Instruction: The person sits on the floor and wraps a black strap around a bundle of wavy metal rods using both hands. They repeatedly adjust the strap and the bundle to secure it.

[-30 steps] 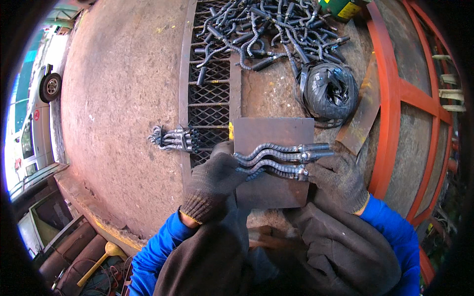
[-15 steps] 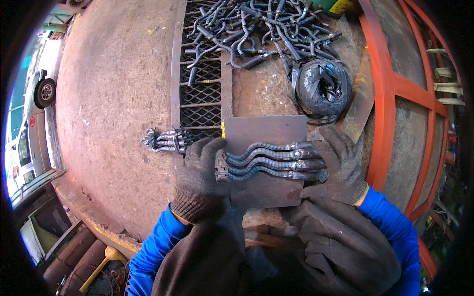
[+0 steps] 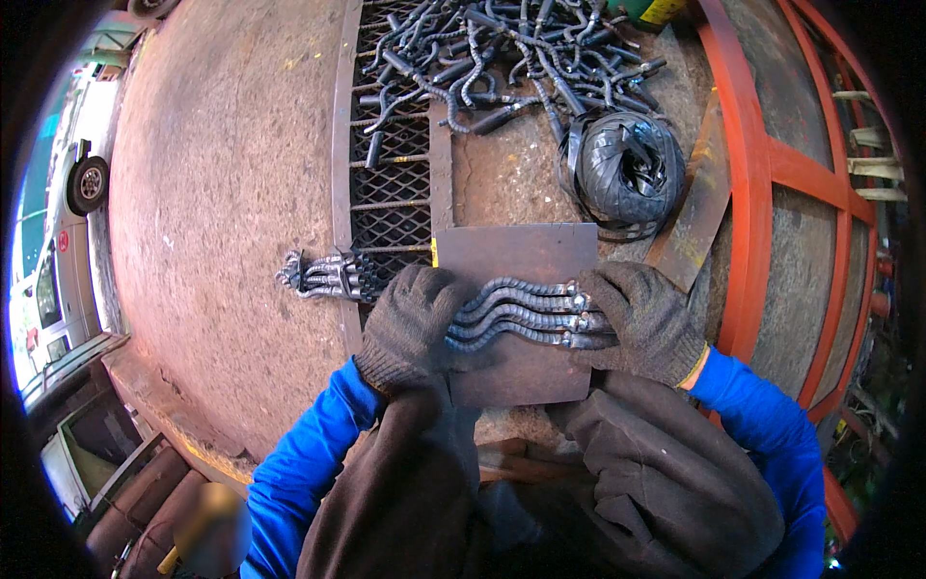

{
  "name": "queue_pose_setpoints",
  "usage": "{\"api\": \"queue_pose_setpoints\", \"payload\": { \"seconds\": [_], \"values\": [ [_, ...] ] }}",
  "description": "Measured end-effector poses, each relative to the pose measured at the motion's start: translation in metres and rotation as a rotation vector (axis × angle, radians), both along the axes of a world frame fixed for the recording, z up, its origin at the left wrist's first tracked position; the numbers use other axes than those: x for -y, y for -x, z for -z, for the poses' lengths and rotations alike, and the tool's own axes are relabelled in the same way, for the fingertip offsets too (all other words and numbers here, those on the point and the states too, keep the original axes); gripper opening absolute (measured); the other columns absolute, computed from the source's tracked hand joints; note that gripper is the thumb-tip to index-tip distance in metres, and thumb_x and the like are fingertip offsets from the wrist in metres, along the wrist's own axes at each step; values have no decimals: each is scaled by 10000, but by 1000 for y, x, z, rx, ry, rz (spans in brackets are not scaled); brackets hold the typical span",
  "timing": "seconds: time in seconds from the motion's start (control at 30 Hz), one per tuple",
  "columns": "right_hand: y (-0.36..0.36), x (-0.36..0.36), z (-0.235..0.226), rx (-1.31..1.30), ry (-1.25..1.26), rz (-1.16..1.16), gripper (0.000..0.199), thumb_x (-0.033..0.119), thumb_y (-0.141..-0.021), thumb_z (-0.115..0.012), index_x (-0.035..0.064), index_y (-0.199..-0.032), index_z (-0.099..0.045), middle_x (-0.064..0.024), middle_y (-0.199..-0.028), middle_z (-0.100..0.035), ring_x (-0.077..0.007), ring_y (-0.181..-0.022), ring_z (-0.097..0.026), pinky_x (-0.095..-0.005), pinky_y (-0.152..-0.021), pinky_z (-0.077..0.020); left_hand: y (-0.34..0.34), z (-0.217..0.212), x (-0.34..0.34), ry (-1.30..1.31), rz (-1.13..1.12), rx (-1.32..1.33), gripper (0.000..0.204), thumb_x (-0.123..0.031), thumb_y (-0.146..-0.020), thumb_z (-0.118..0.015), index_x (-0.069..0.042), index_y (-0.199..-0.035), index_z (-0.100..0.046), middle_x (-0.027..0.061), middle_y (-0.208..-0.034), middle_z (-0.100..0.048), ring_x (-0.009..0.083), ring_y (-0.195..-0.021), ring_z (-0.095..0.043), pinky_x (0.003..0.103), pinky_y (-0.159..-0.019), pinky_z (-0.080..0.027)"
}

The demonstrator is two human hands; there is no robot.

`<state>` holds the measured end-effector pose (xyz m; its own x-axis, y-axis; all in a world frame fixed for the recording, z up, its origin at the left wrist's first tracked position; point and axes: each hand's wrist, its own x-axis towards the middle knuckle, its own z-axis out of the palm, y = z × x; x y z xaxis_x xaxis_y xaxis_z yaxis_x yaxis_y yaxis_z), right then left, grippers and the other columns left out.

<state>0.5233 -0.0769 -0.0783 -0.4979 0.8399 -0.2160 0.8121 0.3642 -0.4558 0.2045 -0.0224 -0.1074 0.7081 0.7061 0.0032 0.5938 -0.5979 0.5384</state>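
Several wavy ribbed steel rods (image 3: pixel 516 315) lie side by side over a flat dark metal plate (image 3: pixel 526 250). My gloved left hand (image 3: pixel 415 321) closes over their left ends and hides them. At the other side my gloved right hand (image 3: pixel 644 323) is wrapped round the thicker right ends, covering most of them. Bright weld spots show just beside its fingers. Left of my left hand, a bundle of similar short rods (image 3: pixel 328 276), bound with dark strip at one end, lies partly over the grating's edge.
Beyond the plate, a tangled heap of bent rods (image 3: pixel 511 68) covers the far part of the metal grating (image 3: pixel 391 224). A roll of black plastic strip (image 3: pixel 627 169) sits to its right. An orange metal frame (image 3: pixel 748 203) stands along the right side.
Both hands have moved inward along the rods. They now cover the left ends and more of the thick right ends, which showed before.
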Motion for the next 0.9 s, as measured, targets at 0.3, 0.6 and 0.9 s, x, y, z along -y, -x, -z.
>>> {"api": "queue_pose_setpoints", "payload": {
  "seconds": [0.3,0.6,0.9],
  "values": [
    [1,-1,-1,12,-41,-32,865,508,-675,-797,43,-1351,-523,-195,-1312,-501,-380,-1203,-513,-494,-1021,-428,6,9,-1,-68,49,-21,701,-569,-653,-807,-43,-1083,-634,155,-1038,-595,344,-931,-595,450,-817,-506],
    [8,-3,-10,101,-9,-55,928,547,-658,-802,-7,-1343,-512,-236,-1310,-496,-408,-1212,-502,-514,-1035,-424,2,1,-5,-34,23,71,718,-528,-570,-881,-48,-1039,-625,128,-974,-605,335,-892,-593,447,-771,-511],
    [14,-8,-21,155,5,-91,891,582,-677,-762,-4,-1312,-544,-227,-1289,-517,-404,-1187,-520,-513,-1001,-429,6,-2,-9,-13,100,-40,706,-615,-703,-747,-62,-1126,-630,162,-1103,-594,355,-999,-600,463,-884,-499]
  ]
}}
